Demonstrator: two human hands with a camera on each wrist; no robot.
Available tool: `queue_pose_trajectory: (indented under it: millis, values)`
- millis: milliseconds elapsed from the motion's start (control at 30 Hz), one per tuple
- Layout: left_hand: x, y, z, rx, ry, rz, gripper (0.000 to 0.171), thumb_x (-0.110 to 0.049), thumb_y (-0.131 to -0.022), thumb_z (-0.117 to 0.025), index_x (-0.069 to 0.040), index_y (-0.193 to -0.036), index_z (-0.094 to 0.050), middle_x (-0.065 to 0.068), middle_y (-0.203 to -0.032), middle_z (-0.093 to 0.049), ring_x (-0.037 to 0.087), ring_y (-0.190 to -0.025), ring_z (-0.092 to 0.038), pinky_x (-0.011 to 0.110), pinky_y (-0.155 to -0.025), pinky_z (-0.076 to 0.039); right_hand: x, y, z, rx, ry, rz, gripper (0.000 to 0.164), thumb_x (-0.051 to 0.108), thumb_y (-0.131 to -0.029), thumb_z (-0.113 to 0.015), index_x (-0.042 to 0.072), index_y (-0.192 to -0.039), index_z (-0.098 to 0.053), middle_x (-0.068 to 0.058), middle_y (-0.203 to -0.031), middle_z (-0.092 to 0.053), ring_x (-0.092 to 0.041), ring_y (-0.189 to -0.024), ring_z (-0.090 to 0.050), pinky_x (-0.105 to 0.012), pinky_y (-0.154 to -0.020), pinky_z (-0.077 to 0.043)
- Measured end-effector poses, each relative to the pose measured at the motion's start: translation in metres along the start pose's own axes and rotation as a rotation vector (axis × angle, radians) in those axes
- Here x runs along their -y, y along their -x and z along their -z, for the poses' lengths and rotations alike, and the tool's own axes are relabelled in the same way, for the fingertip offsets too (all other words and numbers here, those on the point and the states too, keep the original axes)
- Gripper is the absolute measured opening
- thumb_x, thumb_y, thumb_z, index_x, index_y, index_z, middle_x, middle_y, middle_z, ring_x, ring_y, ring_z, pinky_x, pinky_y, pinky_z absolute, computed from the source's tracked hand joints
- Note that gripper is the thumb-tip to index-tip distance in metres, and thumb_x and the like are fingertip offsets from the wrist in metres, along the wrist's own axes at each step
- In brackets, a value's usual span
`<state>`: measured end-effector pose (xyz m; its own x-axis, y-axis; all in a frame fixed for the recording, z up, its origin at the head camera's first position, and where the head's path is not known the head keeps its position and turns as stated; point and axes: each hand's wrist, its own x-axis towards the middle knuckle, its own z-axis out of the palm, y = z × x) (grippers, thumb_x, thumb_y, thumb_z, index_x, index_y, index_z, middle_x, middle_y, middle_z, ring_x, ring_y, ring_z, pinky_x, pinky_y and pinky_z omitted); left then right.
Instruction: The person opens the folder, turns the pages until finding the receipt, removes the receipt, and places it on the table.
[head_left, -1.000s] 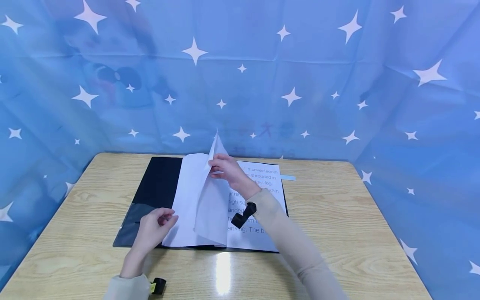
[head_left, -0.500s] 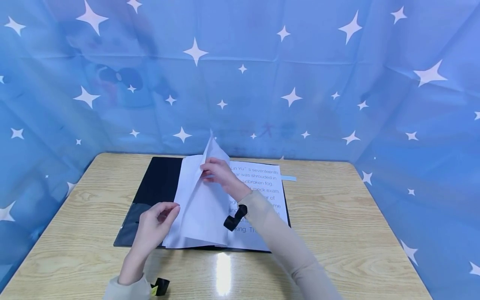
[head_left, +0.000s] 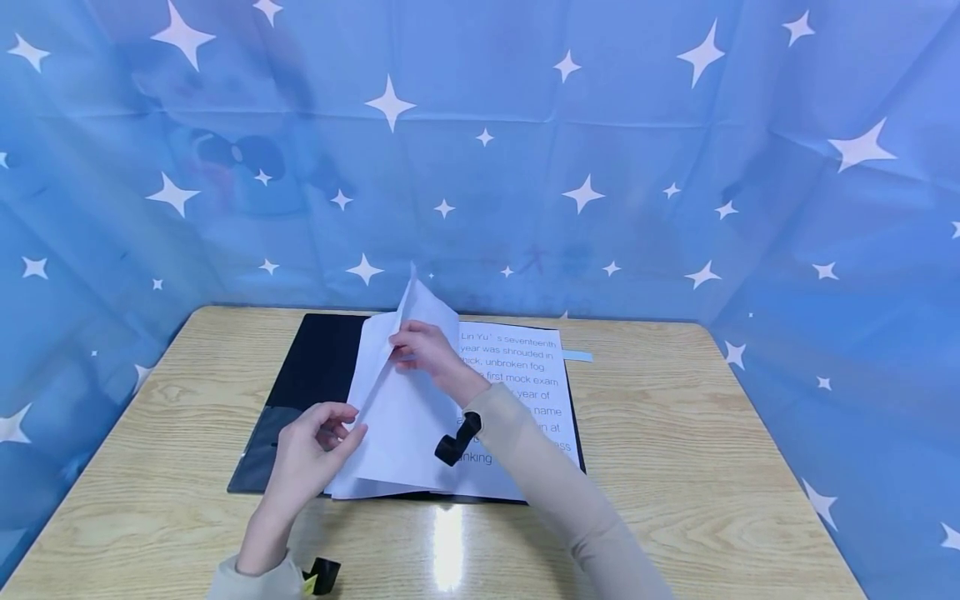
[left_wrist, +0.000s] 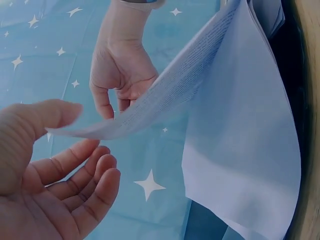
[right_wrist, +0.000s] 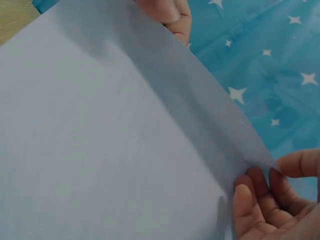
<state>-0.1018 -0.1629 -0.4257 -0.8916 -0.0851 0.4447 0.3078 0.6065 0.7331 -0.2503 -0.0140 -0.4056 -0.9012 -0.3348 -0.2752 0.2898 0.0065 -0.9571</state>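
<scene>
A page stands half turned over an open black folder of printed sheets. Its outer edge is pinched between thumb and fingers of my right hand. In the right wrist view, the same hand holds the page near its corner. My left hand is at the lower part of that edge. Seen from the left wrist, the hand keeps thumb and fingers apart, with the lower corner of the page between them. Print shows on that page's underside.
On the right lies a sheet with large print. A light blue tab sticks out past the folder's right edge. The wooden table ends at a blue star-patterned curtain.
My right hand has drawn the page leftward, uncovering more of the printed sheet on the right. The left hand has shifted slightly right and up, with its fingers at the page's edge.
</scene>
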Motion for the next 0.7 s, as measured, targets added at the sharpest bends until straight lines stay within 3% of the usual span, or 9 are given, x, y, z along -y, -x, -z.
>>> queue_pose_trajectory:
  millis: [267,500,700]
  values:
    - [-0.0036,0.0019,0.002,-0.034,-0.079,0.065,0.013,0.006,-0.069,-0.071,-0.005,-0.071,-0.063,-0.004,-0.059,-0.056,0.002,-0.053,-0.049,0.014,-0.049,-0.04,-0.0021,-0.0001,-0.0043,-0.011,-0.024,-0.009,0.013,0.008,-0.089,-0.057,0.009,-0.077,-0.053,-0.027,-0.105,-0.059,-0.015,-0.07,-0.057,-0.022,-0.059,-0.048]
    - [-0.0045,0.0026,0.0007,-0.06,-0.117,0.067,0.016,0.008,-0.068,-0.07,-0.006,-0.068,-0.062,-0.005,-0.056,-0.055,0.001,-0.05,-0.047,0.014,-0.047,-0.039,-0.0029,0.001,-0.0074,-0.04,-0.048,-0.011,0.012,0.009,-0.088,-0.059,0.008,-0.077,-0.056,-0.01,-0.081,-0.061,-0.014,-0.067,-0.057,-0.022,-0.056,-0.047]
    - [-0.0028,0.0024,-0.0005,-0.075,-0.122,0.049,0.017,0.01,-0.068,-0.07,-0.004,-0.067,-0.061,-0.004,-0.055,-0.054,0.002,-0.049,-0.046,0.014,-0.046,-0.039,-0.0031,0.0021,-0.007,-0.026,-0.074,0.023,0.009,0.009,-0.089,-0.058,0.008,-0.08,-0.057,-0.005,-0.075,-0.061,-0.013,-0.065,-0.058,-0.023,-0.057,-0.048]
